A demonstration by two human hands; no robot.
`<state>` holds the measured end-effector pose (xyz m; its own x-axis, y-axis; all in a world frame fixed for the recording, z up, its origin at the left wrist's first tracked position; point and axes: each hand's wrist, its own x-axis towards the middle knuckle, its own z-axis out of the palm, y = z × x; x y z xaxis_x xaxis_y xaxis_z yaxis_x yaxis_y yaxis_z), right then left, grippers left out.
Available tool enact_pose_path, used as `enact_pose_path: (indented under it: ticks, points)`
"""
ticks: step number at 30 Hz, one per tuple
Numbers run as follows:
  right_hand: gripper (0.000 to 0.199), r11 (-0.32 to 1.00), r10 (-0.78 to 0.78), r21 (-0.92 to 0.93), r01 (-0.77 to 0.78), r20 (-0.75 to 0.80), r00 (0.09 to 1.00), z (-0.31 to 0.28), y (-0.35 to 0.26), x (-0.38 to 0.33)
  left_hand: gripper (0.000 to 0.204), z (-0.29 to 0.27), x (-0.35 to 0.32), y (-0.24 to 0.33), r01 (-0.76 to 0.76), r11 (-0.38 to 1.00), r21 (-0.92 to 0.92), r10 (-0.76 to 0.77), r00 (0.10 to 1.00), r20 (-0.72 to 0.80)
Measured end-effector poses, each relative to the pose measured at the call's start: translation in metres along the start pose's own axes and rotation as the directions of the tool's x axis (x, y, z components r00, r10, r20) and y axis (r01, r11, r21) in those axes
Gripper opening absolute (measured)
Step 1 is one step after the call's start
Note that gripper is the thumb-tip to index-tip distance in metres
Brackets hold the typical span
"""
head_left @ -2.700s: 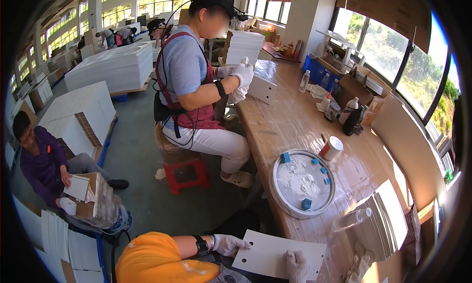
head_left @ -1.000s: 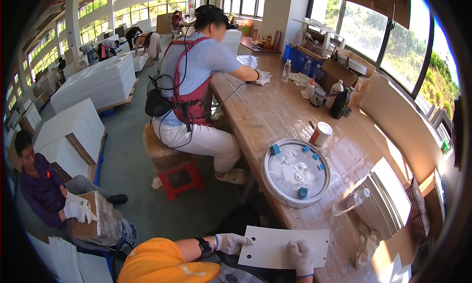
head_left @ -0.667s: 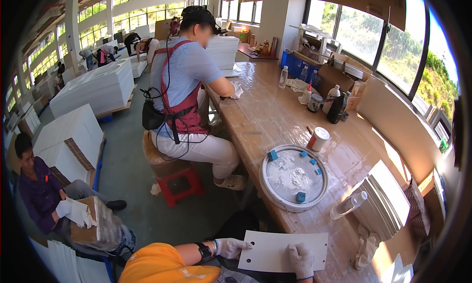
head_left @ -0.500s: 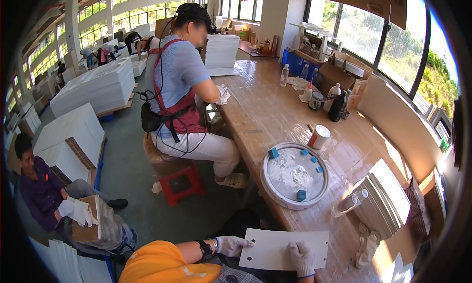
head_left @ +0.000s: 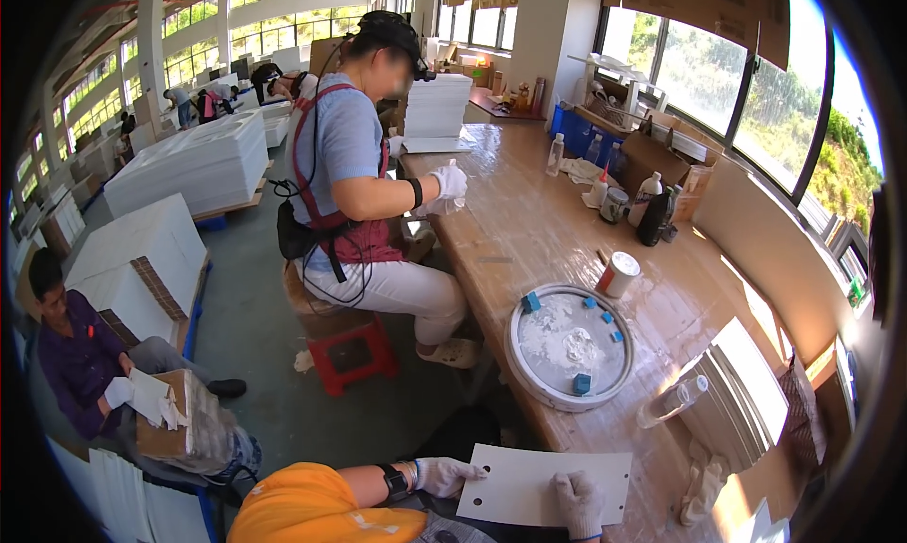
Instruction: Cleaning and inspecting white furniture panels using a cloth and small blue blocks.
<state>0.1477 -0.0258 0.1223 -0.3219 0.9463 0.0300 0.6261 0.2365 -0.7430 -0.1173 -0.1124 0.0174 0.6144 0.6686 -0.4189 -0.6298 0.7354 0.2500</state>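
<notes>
A white flat panel (head_left: pixel 525 475) with small dark round holes near its short ends lies at the table's near edge, partly over my lap. My left hand (head_left: pixel 442 477), in a pale knitted glove, pinches the panel's left edge beside a hole. On the right part of its face rests my gloved right hand (head_left: pixel 578 505), fingers curled in; anything under them is hidden. Beyond the panel stands a round grey tray (head_left: pixel 518 365) holding white paste or powder and several small blue blocks (head_left: pixel 581 383).
A clear bottle (head_left: pixel 673 401) lies by a stack of white panels (head_left: pixel 742 392) on the right, near a crumpled cloth (head_left: pixel 701 491). A white tub (head_left: pixel 618 274) stands behind the tray. One co-worker (head_left: pixel 345 165) sits along the table; another person (head_left: pixel 76 354) sits at far left.
My view has shifted slightly. My right hand stays on the panel with hardly any movement, and my left still grips its edge. The co-worker at the table has raised a gloved hand.
</notes>
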Motion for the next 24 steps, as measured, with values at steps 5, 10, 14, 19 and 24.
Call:
enact_pose_path:
  ticks: [5, 10, 14, 19, 24]
  points:
    - [0.024, 1.000, 0.000, 0.006, 0.000, -0.008, 1.000, 0.003, -0.001, 0.000, 0.046, -0.012, 0.005, 0.000, 0.019, 1.000, 0.007, -0.019, 0.999, 0.032]
    - [0.023, 0.997, -0.029, -0.072, 0.029, 0.000, 1.000, 0.000, -0.004, 0.000, 0.045, -0.002, 0.002, 0.001, -0.022, 1.000, 0.019, 0.021, 0.998, 0.063]
    - [0.032, 0.988, -0.117, -0.094, 0.119, 0.021, 0.993, -0.003, -0.006, -0.002, 0.045, -0.002, 0.002, 0.003, 0.003, 1.000, 0.021, -0.004, 1.000, 0.031]
    - [0.023, 0.994, -0.041, -0.103, 0.042, 0.014, 0.999, -0.002, -0.005, 0.001, 0.045, 0.000, 0.000, 0.004, 0.003, 1.000, -0.005, -0.002, 0.998, 0.069]
    - [0.024, 0.994, -0.021, -0.105, 0.022, 0.007, 1.000, -0.002, -0.006, 0.001, 0.045, -0.009, 0.005, 0.002, 0.005, 1.000, -0.020, -0.004, 0.999, 0.042]
